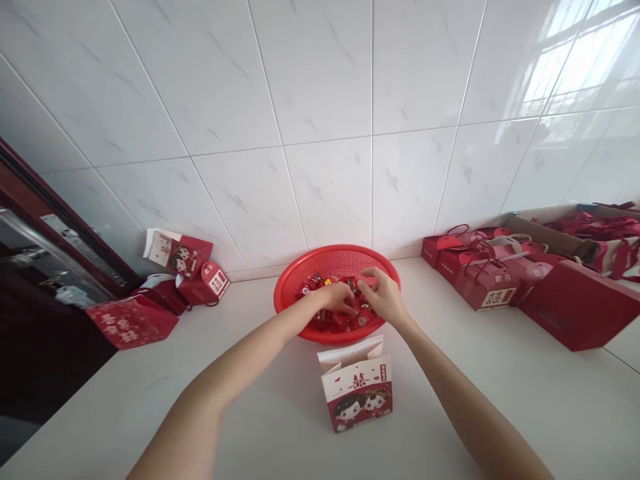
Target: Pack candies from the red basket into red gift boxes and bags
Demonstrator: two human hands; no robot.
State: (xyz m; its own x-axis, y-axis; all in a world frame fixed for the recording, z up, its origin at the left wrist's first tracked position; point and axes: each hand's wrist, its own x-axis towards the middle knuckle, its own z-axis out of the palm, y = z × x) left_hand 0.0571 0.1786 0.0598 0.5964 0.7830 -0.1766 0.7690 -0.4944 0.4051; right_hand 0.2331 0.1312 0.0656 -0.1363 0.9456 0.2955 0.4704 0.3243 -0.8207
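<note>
Two bare forearms (255, 353) reach forward over the white counter (240, 413) from where I watch, and between them, nearest me, a paper box (357, 393) stands upright with its top flaps up, two cartoon faces on its front. Just behind it I see the red basket (286, 280), with the wrapped sweets (363, 321) lying inside. The left hand (343, 298) is down among them, fingers bent; I cannot tell whether they grip anything. The right hand (383, 293) is over the basket's right side, thumb and forefinger apart, and I make out nothing between them. Off to my left, small red boxes (133, 323) sit in a cluster, one resting on others. On my right, more gift boxes (475, 283) crowd beside an open carton (540, 223) of dark red stuff I cannot identify. Behind everything rises the tiled wall (325, 193).
</note>
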